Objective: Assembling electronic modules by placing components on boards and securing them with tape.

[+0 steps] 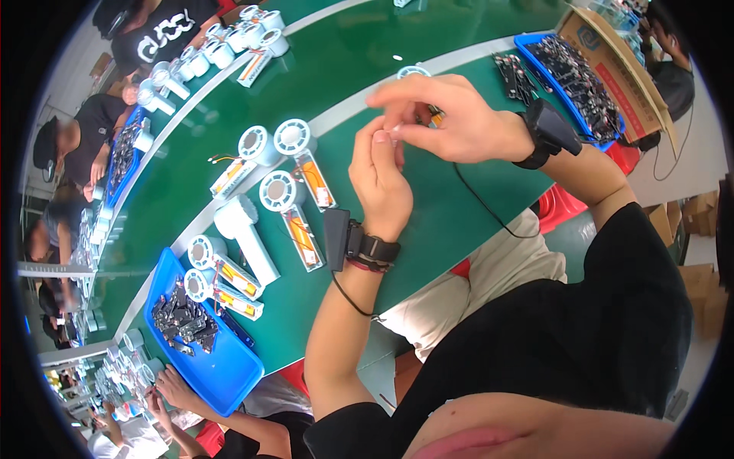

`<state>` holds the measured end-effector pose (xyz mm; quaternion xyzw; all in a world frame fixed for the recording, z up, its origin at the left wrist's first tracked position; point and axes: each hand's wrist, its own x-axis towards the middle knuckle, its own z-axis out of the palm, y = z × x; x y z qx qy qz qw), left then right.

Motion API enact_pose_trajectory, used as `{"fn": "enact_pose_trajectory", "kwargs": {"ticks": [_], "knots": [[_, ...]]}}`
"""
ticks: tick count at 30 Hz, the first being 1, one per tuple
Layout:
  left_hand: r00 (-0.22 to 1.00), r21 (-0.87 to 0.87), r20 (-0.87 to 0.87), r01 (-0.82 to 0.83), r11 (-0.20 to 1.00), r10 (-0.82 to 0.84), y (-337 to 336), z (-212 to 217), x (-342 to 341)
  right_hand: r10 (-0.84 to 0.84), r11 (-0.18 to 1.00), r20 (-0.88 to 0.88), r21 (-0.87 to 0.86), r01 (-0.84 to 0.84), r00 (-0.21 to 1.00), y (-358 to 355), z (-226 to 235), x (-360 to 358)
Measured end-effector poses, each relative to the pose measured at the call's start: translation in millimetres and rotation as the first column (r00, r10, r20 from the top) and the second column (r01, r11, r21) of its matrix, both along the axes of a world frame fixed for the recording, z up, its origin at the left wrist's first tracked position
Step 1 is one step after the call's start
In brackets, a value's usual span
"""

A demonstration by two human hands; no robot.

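My left hand (380,183) is raised over the green table with its fingers closed, thumb and fingertips pressed together. My right hand (466,118) meets it there, thumb and finger curled in a pinch. Whatever they hold is tiny and mostly hidden; a small pale bit shows at the fingertips. Behind my right hand the round head of a light-blue handheld fan (413,72) shows in part. Left of my hands lie two opened fans, a nearer one (281,191) and a farther one (294,138), with orange-wrapped batteries in their handles.
More fans lie to the left, among them a white-backed one (248,229). A blue tray (222,375) with black parts sits at the lower left. Another full blue tray (612,138) and a cardboard box (612,65) stand at the right. Co-workers sit along the left.
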<state>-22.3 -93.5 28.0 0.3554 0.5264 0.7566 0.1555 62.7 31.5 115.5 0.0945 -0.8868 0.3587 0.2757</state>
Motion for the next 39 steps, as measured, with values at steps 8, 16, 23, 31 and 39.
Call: {"fn": "enact_pose_trajectory", "kwargs": {"ticks": [8,16,23,31,39], "knots": [[0.859,-0.115,-0.469,-0.288,0.951,0.204,10.1,-34.2,-10.1,0.020,0.886,0.022,-0.464,-0.007,1.000,-33.4,48.5,-106.7],[0.775,-0.183,-0.631,-0.154,0.971,0.004,13.8,-23.1,-4.0,-0.257,0.912,0.301,-0.238,0.334,0.918,35.2,-49.2,-362.1],[0.805,-0.183,-0.594,-0.128,0.975,-0.006,8.4,-26.1,-9.4,-0.460,0.868,0.298,-0.046,0.494,0.836,19.6,-75.0,-432.0],[0.811,-0.125,-0.584,-0.129,0.984,0.032,12.4,-27.4,-16.5,-0.587,0.806,0.262,0.286,0.519,0.766,14.1,-91.1,-454.4],[0.879,-0.138,-0.476,-0.063,0.988,-0.010,10.1,-19.2,-16.0,-0.336,0.887,0.442,-0.149,0.437,0.832,8.0,-99.9,-469.3]]}}
